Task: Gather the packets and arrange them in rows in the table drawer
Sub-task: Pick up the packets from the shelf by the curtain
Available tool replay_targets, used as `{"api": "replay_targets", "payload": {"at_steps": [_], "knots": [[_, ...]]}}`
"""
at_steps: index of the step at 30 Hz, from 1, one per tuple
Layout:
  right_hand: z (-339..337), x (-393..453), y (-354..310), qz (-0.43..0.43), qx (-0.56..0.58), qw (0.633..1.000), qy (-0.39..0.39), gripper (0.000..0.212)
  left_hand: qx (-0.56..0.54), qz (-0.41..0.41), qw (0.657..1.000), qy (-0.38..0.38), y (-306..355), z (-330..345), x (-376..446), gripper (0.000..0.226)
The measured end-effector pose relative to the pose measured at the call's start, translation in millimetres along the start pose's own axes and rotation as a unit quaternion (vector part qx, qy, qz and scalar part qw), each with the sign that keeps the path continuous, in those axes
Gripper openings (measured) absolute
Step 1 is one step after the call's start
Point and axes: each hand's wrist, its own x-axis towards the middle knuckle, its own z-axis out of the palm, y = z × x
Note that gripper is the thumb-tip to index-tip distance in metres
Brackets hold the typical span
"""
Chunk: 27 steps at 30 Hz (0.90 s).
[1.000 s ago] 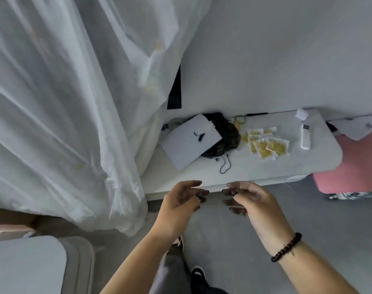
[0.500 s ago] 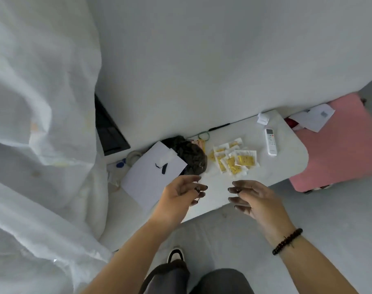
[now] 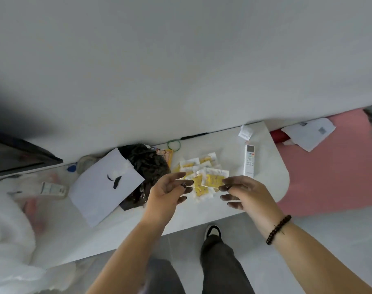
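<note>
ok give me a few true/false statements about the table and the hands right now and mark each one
1. The packets lie in a loose overlapping pile on the table. True.
2. The left hand already grips a packet. False: both it and the right hand reach toward the pile with relaxed fingers, holding nothing.
3. The white remote lies to the right of the packets. True.
4. The bead bracelet is on the left wrist. False: it is on the right wrist.
5. The white sheet of paper partly covers the black plastic bag. True.
6. The green ring sits on top of the packets. False: it lies apart from them, near the wall.
</note>
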Motion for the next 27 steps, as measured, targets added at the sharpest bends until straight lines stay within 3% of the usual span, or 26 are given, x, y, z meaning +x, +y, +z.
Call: {"api": "replay_targets", "payload": {"at_steps": [6,13,16,18,22,25,27], "knots": [[-32.5,72.8,-8.0,0.007,-0.043,0.999,-0.021,0.015,-0.036,-0.021,0.997,0.058,-22.6,38.9,44.5,0.031],[-16.4,166.0,44.4,0.077,-0.011,0.996,-0.05,0.018,-0.02,-0.1,0.987,0.123,-94.0,38.3,133.0,0.032],[-5.3,212.8,74.9,0.035,-0.119,0.992,-0.027,0.02,0.007,-0.122,0.983,0.133,-128.1,41.7,172.8,0.033],[-2.1,244.0,96.0,-0.016,-0.241,0.97,-0.009,0.026,0.034,-0.131,0.98,0.143,-149.5,45.7,195.9,0.037],[-3.6,295.2,135.2,-0.096,-0.447,0.889,-0.011,0.043,0.102,-0.155,0.966,0.182,-188.8,55.1,231.7,0.048],[-7.2,316.3,153.0,-0.135,-0.552,0.822,-0.027,0.058,0.134,-0.175,0.955,0.199,-206.4,63.8,242.9,0.053],[-9.8,323.5,162.3,-0.144,-0.582,0.799,-0.038,0.065,0.155,-0.174,0.95,0.208,-213.3,68.6,244.0,0.055]]}}
